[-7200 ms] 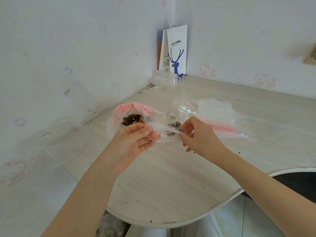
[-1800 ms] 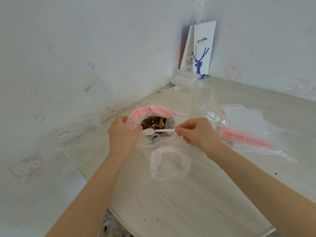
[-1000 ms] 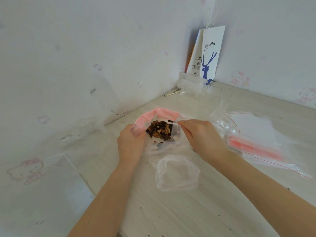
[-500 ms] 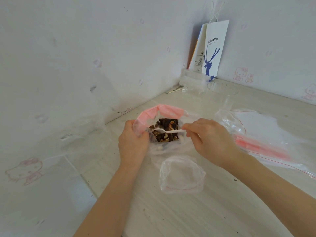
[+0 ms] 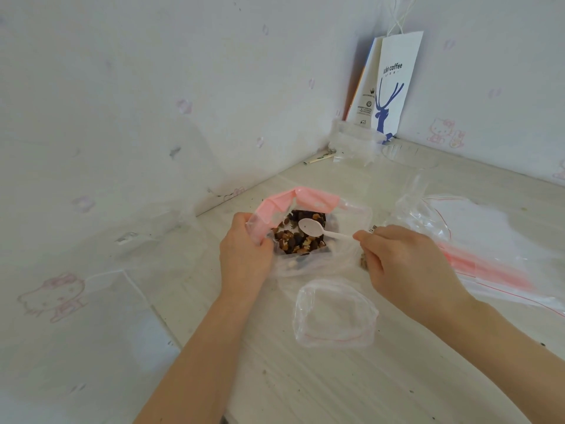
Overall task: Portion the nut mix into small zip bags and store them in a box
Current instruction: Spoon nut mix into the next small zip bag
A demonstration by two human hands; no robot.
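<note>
Nut mix (image 5: 301, 240), loose and easily spilt, sits in a limp clear bag (image 5: 305, 199) with a pink zip strip on the tabletop (image 5: 336, 390); the slippery film is best held at its stiffer rim, where the left hand (image 5: 244, 261) grips it with curled fingers. The right hand (image 5: 406, 266) pinches the handle of a light white spoon (image 5: 312, 227), bowl seemingly empty, above the mix. A small zip bag (image 5: 334, 315) lies open just beside.
</note>
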